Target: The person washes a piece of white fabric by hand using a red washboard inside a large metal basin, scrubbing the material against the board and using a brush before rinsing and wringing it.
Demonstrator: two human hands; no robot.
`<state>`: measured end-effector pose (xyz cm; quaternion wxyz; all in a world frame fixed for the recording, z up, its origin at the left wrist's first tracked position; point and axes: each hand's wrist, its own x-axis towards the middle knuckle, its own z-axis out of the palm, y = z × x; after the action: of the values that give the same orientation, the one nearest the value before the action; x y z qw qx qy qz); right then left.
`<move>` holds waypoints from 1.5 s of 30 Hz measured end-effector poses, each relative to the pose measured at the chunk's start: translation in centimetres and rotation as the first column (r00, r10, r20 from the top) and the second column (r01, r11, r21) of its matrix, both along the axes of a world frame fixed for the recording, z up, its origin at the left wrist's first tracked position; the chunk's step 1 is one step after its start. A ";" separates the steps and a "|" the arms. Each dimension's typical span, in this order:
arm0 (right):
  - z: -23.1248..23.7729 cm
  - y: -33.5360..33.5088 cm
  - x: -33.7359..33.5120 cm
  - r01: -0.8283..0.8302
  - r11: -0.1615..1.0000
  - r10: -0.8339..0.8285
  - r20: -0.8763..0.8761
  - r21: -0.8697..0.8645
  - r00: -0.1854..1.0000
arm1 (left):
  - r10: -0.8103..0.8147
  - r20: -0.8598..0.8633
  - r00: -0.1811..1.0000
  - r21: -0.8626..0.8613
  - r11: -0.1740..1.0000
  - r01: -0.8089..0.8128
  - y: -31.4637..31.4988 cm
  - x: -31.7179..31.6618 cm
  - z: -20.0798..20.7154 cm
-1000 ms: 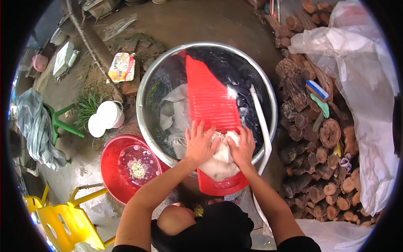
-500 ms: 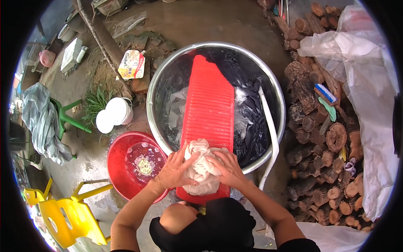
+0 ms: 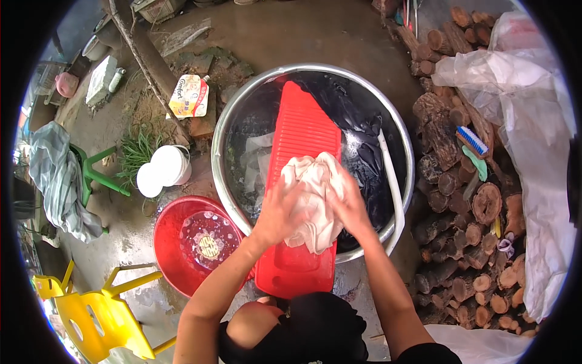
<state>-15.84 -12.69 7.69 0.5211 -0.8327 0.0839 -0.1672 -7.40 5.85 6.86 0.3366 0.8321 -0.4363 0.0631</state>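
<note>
A crumpled off-white cloth (image 3: 312, 182) lies bunched on the middle of a red ridged washboard (image 3: 303, 130). My left hand (image 3: 280, 212) presses against its left side, the fingers slightly blurred. On the opposite side my right hand (image 3: 348, 203) clasps the cloth, so it is gathered between both palms. The washboard slants across the near rim of a large metal basin (image 3: 223, 121), its lower end toward my body. Dark wet clothes (image 3: 345, 109) lie in the basin to the right of the board, and paler fabric (image 3: 257, 148) is in the water to its left.
A white hose (image 3: 391, 176) hangs over the basin's right rim. Left stand a red basin (image 3: 167, 255) with sudsy water, a white bucket (image 3: 176, 167), a yellow chair (image 3: 109, 318) and a green stool (image 3: 97, 170). Stacked logs (image 3: 467, 242) line the right, with a blue-bristled brush (image 3: 471, 141) on them.
Both hands have moved up the washboard, away from my body, with the cloth. The cloth has spread from a tight bunch into looser folds, baring the board's lower end.
</note>
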 end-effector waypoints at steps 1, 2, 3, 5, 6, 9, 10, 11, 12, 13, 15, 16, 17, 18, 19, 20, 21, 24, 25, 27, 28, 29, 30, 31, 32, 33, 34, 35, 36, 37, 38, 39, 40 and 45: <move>-0.6 1.3 -0.8 -0.033 0.962 0.001 -0.117 -0.272 0.993 | 0.006 0.001 1.000 0.004 1.000 -0.006 0.4 0.0 -0.6; -1.0 2.3 -1.4 -0.092 0.851 -0.031 -0.223 -0.518 0.974 | -0.017 -0.066 0.998 0.074 0.997 0.022 0.6 0.2 -1.3; -1.6 2.6 -1.0 -0.049 0.724 -0.030 -0.102 -0.688 0.994 | -0.036 -0.135 0.990 0.142 0.988 0.055 0.7 0.4 -1.9; -2.6 0.3 0.9 -0.030 0.826 -0.108 -0.210 -0.562 0.972 | -0.047 -0.201 0.978 0.123 0.990 0.073 -0.8 2.1 -1.1; -3.0 -1.1 2.1 0.008 0.907 -0.164 -0.335 -0.421 0.928 | -0.060 -0.276 0.959 0.104 0.990 0.093 -1.7 3.2 -0.8; -0.6 -1.0 4.6 0.130 0.883 -0.212 -0.137 -0.452 0.968 | 0.241 -0.400 0.884 -0.243 0.903 -0.356 -1.0 8.0 -4.5; -0.3 -1.5 4.5 0.149 0.885 -0.225 -0.124 -0.442 0.966 | 0.367 -0.466 0.805 -0.192 0.846 -0.498 -0.4 9.3 -4.7; -0.5 -1.1 4.6 0.143 0.887 -0.215 -0.119 -0.438 0.969 | 0.519 -0.353 0.778 -0.200 0.771 -0.605 1.1 10.2 -5.8; -1.2 -0.6 4.5 0.101 0.861 -0.153 -0.064 -0.498 0.986 | 0.657 -0.235 0.716 -0.224 0.681 -0.698 2.0 10.8 -7.2; -1.9 -0.1 4.4 0.072 0.826 -0.095 -0.013 -0.560 0.995 | 0.588 -0.475 0.654 -0.044 0.727 -0.685 2.2 10.6 -8.4; -3.1 -0.8 4.2 0.074 0.808 -0.131 -0.055 -0.585 0.990 | 0.172 -0.926 0.337 -0.056 0.818 -0.573 0.7 8.8 -7.6; -3.4 -2.0 3.7 0.078 0.843 -0.165 -0.117 -0.533 0.979 | 0.072 -0.920 0.385 -0.108 0.899 -0.425 -0.9 7.2 -4.6; -3.0 -2.1 4.2 0.141 0.971 -0.185 -0.235 -0.193 0.954 | -0.015 -0.863 0.504 -0.250 0.881 -0.402 -1.4 6.0 -3.4; -4.1 -2.7 4.2 0.250 0.962 -0.226 -0.189 0.112 0.956 | -0.109 -0.792 0.601 -0.386 0.852 -0.354 -2.0 4.6 -3.1; -3.1 -1.6 5.5 0.371 0.929 -0.358 -0.244 0.007 0.901 | 0.031 -0.514 0.857 -0.296 0.932 -0.211 -1.0 4.1 -4.1; -1.4 -1.5 6.4 0.492 0.862 -0.507 -0.263 -0.124 0.821 | 0.067 -0.135 0.989 -0.161 0.983 -0.089 -1.3 3.9 -4.4; -2.4 -1.7 6.7 0.518 0.819 -0.559 -0.143 -0.245 0.817 | 0.103 -0.298 0.949 -0.061 0.990 -0.127 -1.7 2.7 -4.6; -2.4 -2.3 5.6 0.152 0.921 -0.282 -0.343 -0.359 0.896 | 0.085 -0.397 0.914 0.119 0.992 -0.041 -1.0 1.3 -3.9; -1.8 -1.1 5.2 0.085 0.974 -0.134 -0.233 -0.210 0.963 | 0.070 -0.786 0.615 -0.130 0.953 -0.275 -0.4 2.0 -4.9; -0.8 1.5 2.3 -0.003 0.975 -0.040 -0.192 -0.221 0.981 | 0.089 -0.671 0.737 -0.189 0.939 -0.286 -1.7 1.1 -2.7; -1.1 3.3 0.2 0.023 0.923 -0.057 -0.078 -0.384 0.995 | 0.124 -0.528 0.840 -0.242 0.926 -0.289 -1.9 0.6 -1.7; -1.5 5.3 -1.1 0.038 0.962 -0.025 0.048 -0.272 0.999 | 0.073 0.033 0.997 0.024 0.997 -0.074 -0.8 0.0 -4.2; -2.1 6.0 -3.8 0.024 0.954 -0.022 0.011 -0.300 1.000 | 0.128 -0.127 0.984 -0.078 0.987 -0.139 -1.1 -2.0 -2.3; -3.0 6.7 -5.7 0.070 0.966 -0.068 0.019 -0.248 0.998 | 0.040 -0.131 0.991 -0.068 0.996 -0.049 -0.3 -3.3 -2.0; -3.6 7.5 -6.9 0.116 0.953 -0.117 0.015 -0.279 0.993 | -0.054 -0.139 0.989 -0.056 0.997 0.047 0.2 -4.0 -1.5; -4.5 7.5 -7.1 0.098 0.928 -0.113 -0.022 -0.360 0.993 | -0.145 -0.050 0.988 -0.014 0.989 0.145 0.2 -4.1 -1.1; -4.9 7.9 -6.6 0.067 0.900 -0.099 -0.050 -0.431 0.994 | -0.138 -0.043 0.989 -0.006 0.990 0.138 -0.3 -2.6 -1.3; -5.5 6.2 -4.1 0.099 0.914 -0.136 -0.069 -0.393 0.988 | -0.108 -0.183 0.977 0.171 0.975 0.140 -2.2 -0.3 -1.8; -5.9 4.1 -0.8 0.131 0.928 -0.174 -0.097 -0.349 0.980 | -0.035 -0.209 0.977 0.212 0.974 0.080 -4.1 1.2 -2.6; -5.2 2.7 2.3 0.147 0.892 -0.232 -0.154 -0.427 0.960 | 0.043 -0.232 0.972 0.258 0.966 0.019 -5.7 2.8 -3.3; -4.5 1.9 4.8 0.156 0.852 -0.285 -0.194 -0.499 0.939 | 0.159 -0.143 0.977 0.151 0.979 -0.138 -7.0 4.1 -3.6; -3.9 1.2 5.8 0.166 0.847 -0.290 -0.177 -0.505 0.941 | 0.155 -0.130 0.979 0.140 0.981 -0.137 -7.7 4.8 -3.5; -3.5 1.2 6.0 0.235 0.756 -0.311 -0.019 -0.611 0.950 | 0.229 0.060 0.971 0.120 0.965 -0.235 -7.8 4.8 -3.6; -2.5 1.5 0.4 0.160 0.940 -0.200 -0.107 -0.302 0.974 | -0.037 -0.183 0.982 0.068 0.996 0.051 -3.1 1.0 -2.3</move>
<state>-15.44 -11.24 5.16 0.3682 -0.8987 0.1695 -0.1676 -6.42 2.71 4.52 0.3459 0.8362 -0.4241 -0.0361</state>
